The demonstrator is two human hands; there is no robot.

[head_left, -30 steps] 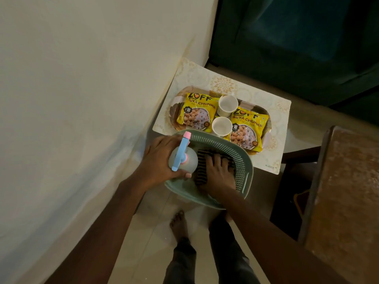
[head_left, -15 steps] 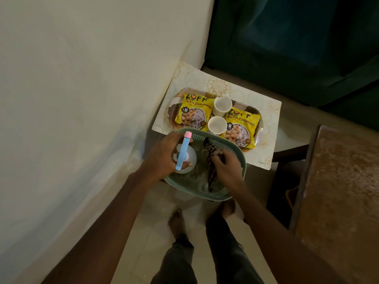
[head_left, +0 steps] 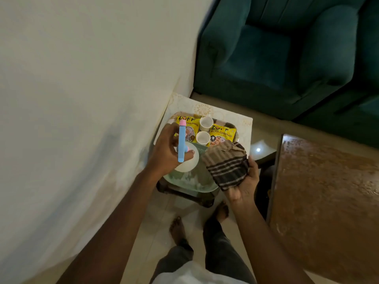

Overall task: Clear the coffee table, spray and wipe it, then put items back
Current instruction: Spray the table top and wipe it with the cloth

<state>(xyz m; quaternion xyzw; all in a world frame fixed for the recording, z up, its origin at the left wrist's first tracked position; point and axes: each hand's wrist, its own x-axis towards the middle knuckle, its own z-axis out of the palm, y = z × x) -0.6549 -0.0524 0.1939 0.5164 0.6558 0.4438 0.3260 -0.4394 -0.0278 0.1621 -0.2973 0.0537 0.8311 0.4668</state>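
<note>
My left hand (head_left: 164, 152) grips a white spray bottle (head_left: 189, 160) with a blue and pink trigger head, held above a pale green basket (head_left: 184, 181). My right hand (head_left: 244, 181) holds a brown striped cloth (head_left: 226, 165), lifted just right of the basket. Behind them a small side table with a floral cream top (head_left: 244, 124) carries a tray (head_left: 174, 117) with two yellow snack packets (head_left: 223, 134) and two white paper cups (head_left: 203, 138). The brown coffee table (head_left: 328, 201) stands at the right.
A cream wall (head_left: 82, 99) runs close along the left. A teal sofa (head_left: 287, 54) fills the back right. My bare feet (head_left: 178, 228) stand on the pale tiled floor between the wall and the coffee table.
Both hands rose out of the basket: the left lifted the spray bottle, the right pulled the striped cloth up and to the right. The view tilted up toward the sofa.
</note>
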